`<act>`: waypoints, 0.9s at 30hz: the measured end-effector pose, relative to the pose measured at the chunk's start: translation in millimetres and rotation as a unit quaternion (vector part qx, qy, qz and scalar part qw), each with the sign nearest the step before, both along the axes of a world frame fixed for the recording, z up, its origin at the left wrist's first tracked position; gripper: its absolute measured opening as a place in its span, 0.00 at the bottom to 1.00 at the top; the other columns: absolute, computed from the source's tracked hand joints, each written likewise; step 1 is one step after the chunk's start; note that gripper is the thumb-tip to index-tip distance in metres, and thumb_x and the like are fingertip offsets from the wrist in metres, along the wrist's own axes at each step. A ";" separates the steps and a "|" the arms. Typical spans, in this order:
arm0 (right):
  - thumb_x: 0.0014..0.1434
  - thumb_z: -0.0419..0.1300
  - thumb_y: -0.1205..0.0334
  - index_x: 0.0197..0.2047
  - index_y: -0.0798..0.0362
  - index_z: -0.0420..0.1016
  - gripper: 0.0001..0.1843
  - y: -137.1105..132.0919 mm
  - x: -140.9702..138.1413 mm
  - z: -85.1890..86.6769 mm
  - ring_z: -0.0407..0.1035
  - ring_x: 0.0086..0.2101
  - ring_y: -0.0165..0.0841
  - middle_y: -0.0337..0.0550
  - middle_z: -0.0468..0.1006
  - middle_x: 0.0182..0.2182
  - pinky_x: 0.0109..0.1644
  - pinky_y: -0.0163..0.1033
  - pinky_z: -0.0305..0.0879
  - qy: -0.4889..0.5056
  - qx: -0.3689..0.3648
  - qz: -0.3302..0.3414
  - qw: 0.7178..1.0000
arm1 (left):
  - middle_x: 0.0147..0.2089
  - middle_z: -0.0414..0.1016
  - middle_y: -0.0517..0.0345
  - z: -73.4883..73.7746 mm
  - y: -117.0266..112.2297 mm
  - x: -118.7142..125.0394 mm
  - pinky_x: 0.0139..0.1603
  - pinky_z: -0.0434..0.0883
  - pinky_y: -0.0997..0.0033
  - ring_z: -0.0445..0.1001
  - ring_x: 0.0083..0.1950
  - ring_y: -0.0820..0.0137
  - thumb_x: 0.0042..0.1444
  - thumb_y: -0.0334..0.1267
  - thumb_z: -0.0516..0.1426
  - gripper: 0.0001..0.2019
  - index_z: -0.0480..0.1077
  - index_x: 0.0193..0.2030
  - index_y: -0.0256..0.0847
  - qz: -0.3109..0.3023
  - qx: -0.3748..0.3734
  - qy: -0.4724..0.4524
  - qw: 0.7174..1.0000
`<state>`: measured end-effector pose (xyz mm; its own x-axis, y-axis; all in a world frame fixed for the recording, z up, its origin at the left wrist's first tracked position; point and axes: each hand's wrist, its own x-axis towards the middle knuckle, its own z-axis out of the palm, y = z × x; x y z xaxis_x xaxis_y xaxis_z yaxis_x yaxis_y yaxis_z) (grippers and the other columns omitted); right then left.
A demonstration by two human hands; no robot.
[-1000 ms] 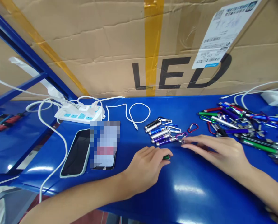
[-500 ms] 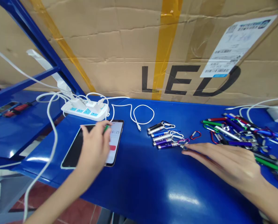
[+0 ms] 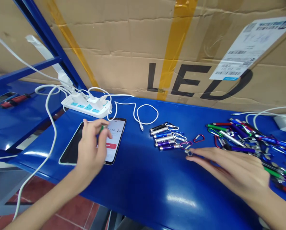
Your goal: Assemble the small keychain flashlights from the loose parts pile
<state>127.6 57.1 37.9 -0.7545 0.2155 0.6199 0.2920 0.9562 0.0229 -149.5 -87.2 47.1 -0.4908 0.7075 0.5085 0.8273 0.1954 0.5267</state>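
My left hand (image 3: 91,147) is closed, its fingers pinching a small green metal piece (image 3: 102,128) that is mostly hidden. It hovers over two phones: one with a dark screen (image 3: 71,147), one with a lit screen (image 3: 118,127) showing a running timer. Between thumb and fingers of my right hand (image 3: 236,171) is a small silver metal cap (image 3: 189,153). Just left of those fingertips lies a row of several slim keychain flashlights (image 3: 168,147), black, silver, blue and purple, with carabiner clips. A loose red carabiner (image 3: 199,138) rests behind my right hand.
A pile of flashlight parts (image 3: 243,137) spreads over the right of the blue table (image 3: 145,182). At the back left stands a white power strip (image 3: 85,107) with plugs and cables. One white cable (image 3: 147,105) loops in the middle. A large cardboard box (image 3: 123,48) stands behind.
My left hand has drawn slightly left and turned, still pinching the green piece. The right hand stays nearly in place, and the silver cap shows more clearly. The timer has advanced; the camera view shifted slightly.
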 end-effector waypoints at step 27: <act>0.64 0.46 0.49 0.32 0.51 0.75 0.21 8.2 -7.7 -21.8 0.72 0.19 0.28 0.37 0.80 0.28 0.16 0.31 0.63 -0.084 -0.103 -0.016 0.991 | 0.40 0.69 0.51 -30.1 44.2 80.8 0.46 0.60 0.62 0.66 0.44 0.62 0.60 0.30 0.52 0.05 0.67 0.40 0.34 -0.349 -0.171 0.258 0.885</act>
<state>119.9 65.3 16.1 -0.8346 0.3488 0.4264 0.3300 0.9363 -0.1201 -68.7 -43.0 16.9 0.3605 0.9027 0.2348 0.9225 -0.3822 0.0530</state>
